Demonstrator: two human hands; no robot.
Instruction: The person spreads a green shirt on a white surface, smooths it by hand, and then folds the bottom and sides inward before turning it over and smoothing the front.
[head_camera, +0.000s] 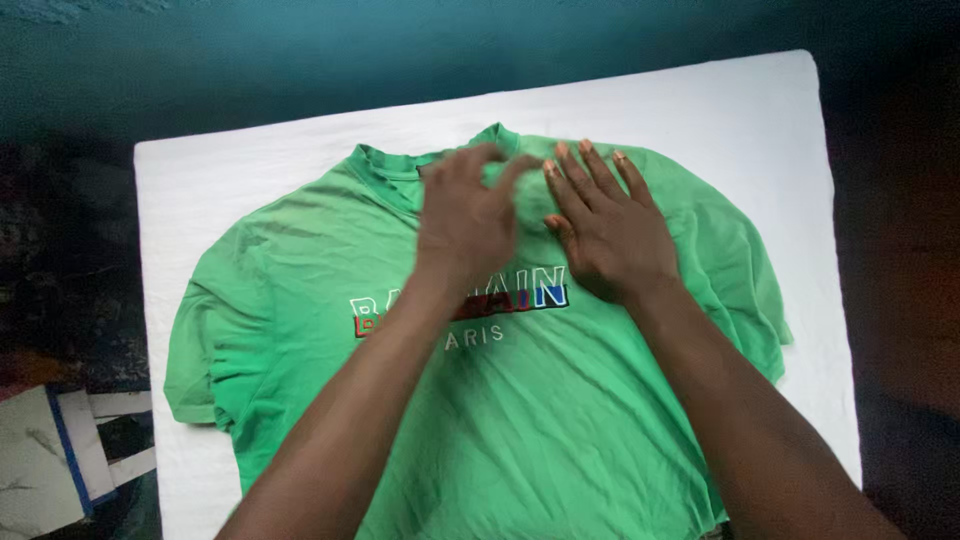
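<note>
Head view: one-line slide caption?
Both hands, left hand and right hand, rest near the collar of a green T-shirt spread on a white board.

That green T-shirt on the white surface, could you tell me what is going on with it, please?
A person has a green T-shirt spread front side up on a white surface, collar away from them. Both bare hands rest on its upper chest, just below the collar. The left hand looks blurred, with fingers curled at the neckline. The right hand lies flat with fingers spread, pressing the fabric near the shoulder. The sleeves lie out to either side and the cloth shows some wrinkles.
</note>
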